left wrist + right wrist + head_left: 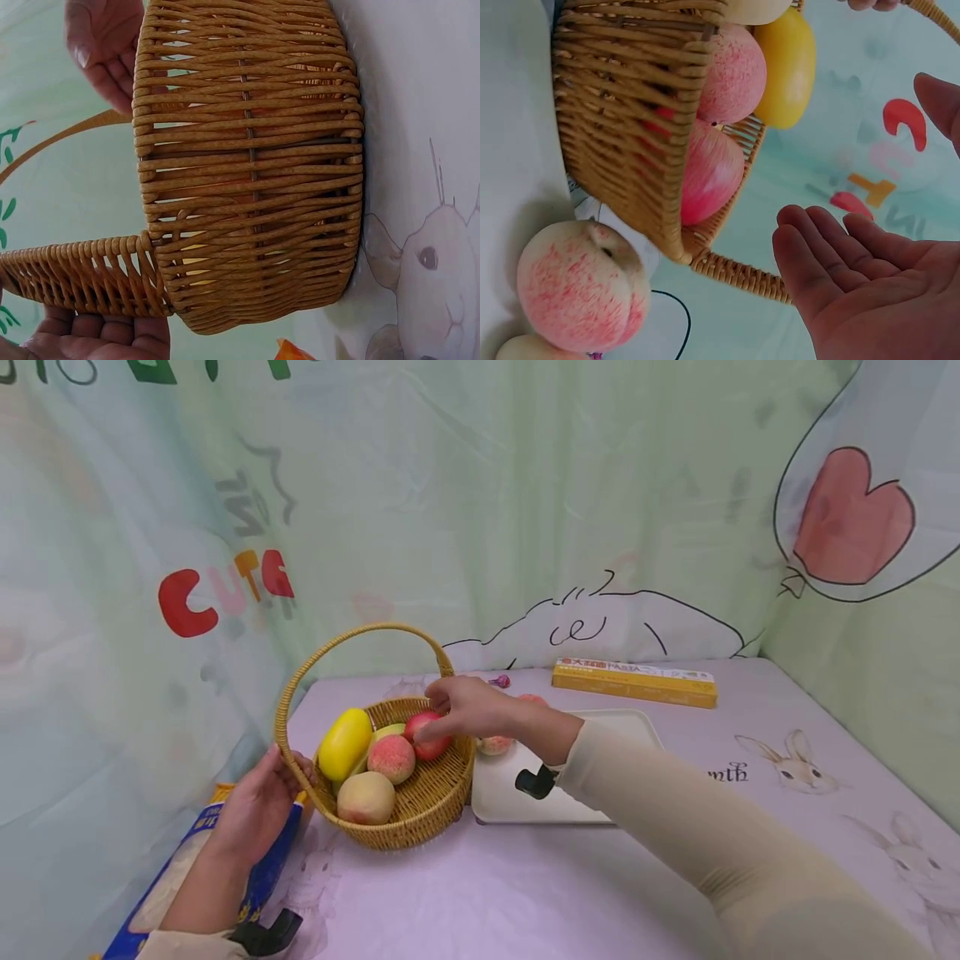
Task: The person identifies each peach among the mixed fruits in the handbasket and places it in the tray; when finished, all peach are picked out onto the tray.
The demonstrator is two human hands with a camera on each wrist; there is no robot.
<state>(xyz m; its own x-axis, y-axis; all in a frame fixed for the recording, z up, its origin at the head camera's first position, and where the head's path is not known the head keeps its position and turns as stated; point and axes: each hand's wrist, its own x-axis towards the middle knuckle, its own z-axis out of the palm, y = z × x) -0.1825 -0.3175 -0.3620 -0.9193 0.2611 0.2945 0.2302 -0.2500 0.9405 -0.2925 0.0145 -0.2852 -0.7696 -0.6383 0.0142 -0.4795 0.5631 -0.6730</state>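
A wicker basket (405, 835) with a tall arched handle stands on the table. My left hand (255, 806) grips it at the left foot of the handle, fingers behind the wicker in the left wrist view. Inside lie a yellow oval fruit (345, 743), a pink peach (392, 758), a pale peach (366, 797) and a red apple (712, 172). Something yellow-green is mostly hidden beneath them. Over the basket's right rim hovers my right hand (472, 706), palm bare and fingers loosely extended, near the apple. A blushed peach (581, 285) lies just outside the basket.
A white tray (555, 793) lies right of the basket, partly under my right forearm, with peaches at its left end. Behind it are a yellow pasta box (633, 681) and a small purple item (500, 681). A blue package (266, 877) sits at the left edge.
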